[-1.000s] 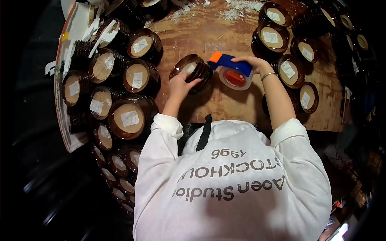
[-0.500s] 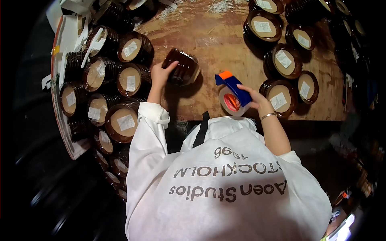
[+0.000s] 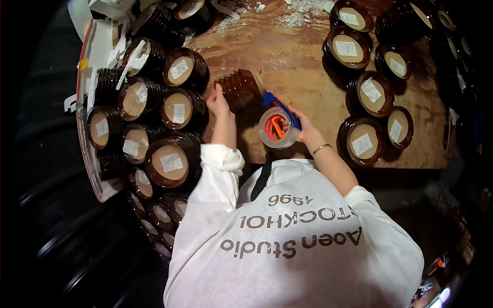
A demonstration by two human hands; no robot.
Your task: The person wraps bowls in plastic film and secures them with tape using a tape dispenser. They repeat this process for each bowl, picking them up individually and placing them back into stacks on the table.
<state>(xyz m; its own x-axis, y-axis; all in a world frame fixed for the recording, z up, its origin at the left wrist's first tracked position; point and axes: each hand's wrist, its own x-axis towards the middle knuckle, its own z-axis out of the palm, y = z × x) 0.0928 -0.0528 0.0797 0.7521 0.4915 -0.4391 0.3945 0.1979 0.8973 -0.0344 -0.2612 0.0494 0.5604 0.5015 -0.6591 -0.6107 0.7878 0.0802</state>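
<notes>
My left hand (image 3: pixel 220 106) is closed round one end of a stack of glossy dark-brown dishes (image 3: pixel 239 91), tilted on its side above the wooden table. In my right hand (image 3: pixel 306 129) is a tape dispenser (image 3: pixel 293 114) with a blue body, an orange part and a roll of clear tape (image 3: pixel 267 134). The dispenser's blue front end is close against the right side of the dish stack; whether it touches cannot be made out. Some of my right fingers show through the roll's core.
Many more brown dish stacks with cardboard tops and white labels stand on the left (image 3: pixel 170 163) and right (image 3: pixel 370 91) of the wooden table (image 3: pixel 303 61). White scraps (image 3: pixel 295 19) lie at the far edge. A white board edge (image 3: pixel 95 169) borders the left stacks.
The dish stack has turned in my left hand and shifted slightly right. My right hand has brought the tape dispenser left, up against the stack's side, and turned it. The view has shifted slightly.
</notes>
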